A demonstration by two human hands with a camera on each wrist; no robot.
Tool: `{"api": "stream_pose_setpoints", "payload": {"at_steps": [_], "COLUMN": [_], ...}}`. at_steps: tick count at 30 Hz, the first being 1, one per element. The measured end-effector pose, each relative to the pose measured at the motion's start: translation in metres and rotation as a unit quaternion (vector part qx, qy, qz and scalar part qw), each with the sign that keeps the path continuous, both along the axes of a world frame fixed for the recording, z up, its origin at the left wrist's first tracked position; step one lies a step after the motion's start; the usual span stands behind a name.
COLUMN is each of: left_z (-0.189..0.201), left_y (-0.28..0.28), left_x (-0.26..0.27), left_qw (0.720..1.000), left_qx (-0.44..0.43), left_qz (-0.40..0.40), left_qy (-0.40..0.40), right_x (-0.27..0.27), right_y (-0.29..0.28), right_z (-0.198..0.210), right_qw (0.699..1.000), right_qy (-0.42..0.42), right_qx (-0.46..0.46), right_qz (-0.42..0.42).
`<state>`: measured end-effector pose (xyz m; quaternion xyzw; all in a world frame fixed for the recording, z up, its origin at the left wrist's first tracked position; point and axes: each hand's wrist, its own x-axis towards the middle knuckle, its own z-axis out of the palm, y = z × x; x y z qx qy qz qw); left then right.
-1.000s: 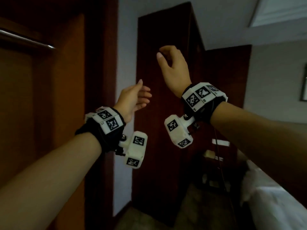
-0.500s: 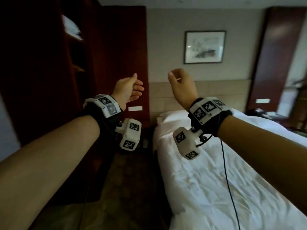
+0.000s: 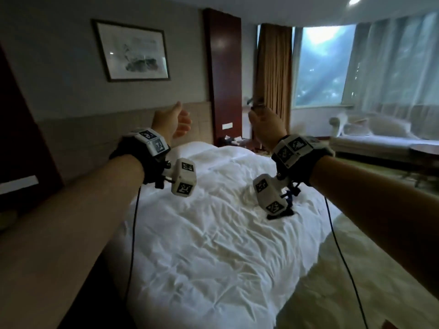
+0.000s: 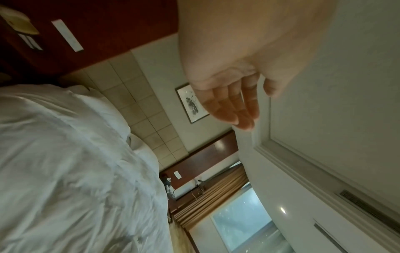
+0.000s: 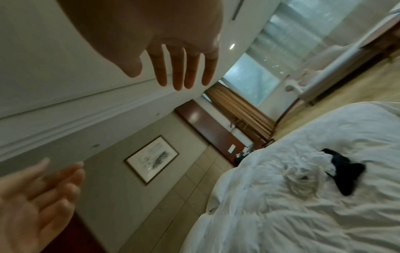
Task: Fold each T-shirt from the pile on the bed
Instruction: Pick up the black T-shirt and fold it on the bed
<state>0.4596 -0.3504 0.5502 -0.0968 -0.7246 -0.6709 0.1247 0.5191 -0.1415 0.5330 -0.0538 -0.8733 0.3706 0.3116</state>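
A small pile of T-shirts lies on the white bed [image 3: 213, 245]. In the right wrist view it shows as a crumpled white shirt [image 5: 303, 176] with a black shirt [image 5: 346, 178] beside it. In the head view my right wrist camera hides most of the pile; only a bit of the black shirt [image 3: 286, 212] shows. My left hand [image 3: 174, 123] and right hand [image 3: 266, 125] are raised in the air above the bed, well short of the pile. Both are empty, with fingers [image 4: 236, 111] of the left and fingers [image 5: 181, 73] of the right held straight.
A padded headboard [image 3: 118, 129] and a framed picture [image 3: 133, 52] are on the wall behind the bed. A bedside table [image 3: 235, 141], brown curtains [image 3: 273, 72], a window [image 3: 323, 65] and a sofa [image 3: 380, 136] lie beyond. Cables [image 3: 342, 257] hang from my wrists.
The view has swung right from a dark wardrobe to the bed and window. Both hands stayed raised and empty; the right hand's curled fingers have straightened.
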Motion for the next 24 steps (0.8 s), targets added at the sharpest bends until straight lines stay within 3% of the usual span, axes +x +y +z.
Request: {"api": "stream_pose_setpoints", "payload": {"at_steps": [8, 17, 24], "left_z": [-0.034, -0.056, -0.091], "left_y": [0.023, 0.044, 0.104], "left_x": [-0.046, -0.102, -0.175], "left_qw": [1.000, 0.998, 0.993], "left_qx": [0.012, 0.025, 0.045], "left_qz": [-0.013, 0.030, 0.064], "left_qy": [-0.023, -0.045, -0.085], "right_x": [-0.063, -0.144, -0.230], "right_y": [0.031, 0.059, 0.133], "right_z": [-0.020, -0.054, -0.099], "right_qw": [0.992, 0.987, 0.970], "right_qy": [-0.030, -0.079, -0.135], "right_qx": [-0.074, -0.110, -0.200], "right_qz": [-0.093, -0.081, -0.021]}}
